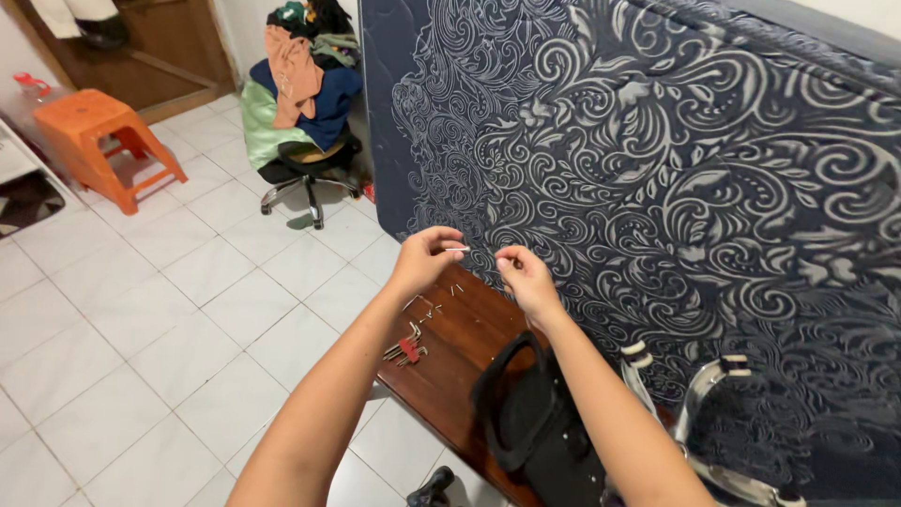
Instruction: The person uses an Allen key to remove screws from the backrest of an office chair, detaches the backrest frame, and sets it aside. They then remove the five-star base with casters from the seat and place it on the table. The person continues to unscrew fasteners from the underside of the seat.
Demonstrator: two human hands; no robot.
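My left hand [424,259] is raised over a dark wooden table [462,355], pinching a small silvery screw [458,250] between thumb and finger. My right hand [526,278] is close beside it, fingers curled toward the screw's tip, and I cannot tell whether it holds anything. Below them on the table lie several loose screws [454,290], a few hex keys [414,330] and a red-handled key set [407,351]. A black chair armrest part [514,413] lies at the table's near end.
A dark blue mattress [676,178] with a pale swirl pattern stands upright behind the table. An office chair piled with clothes [305,103] and an orange plastic stool [103,141] stand on the white tiled floor. Curved metal chair pieces [699,399] lie at the right.
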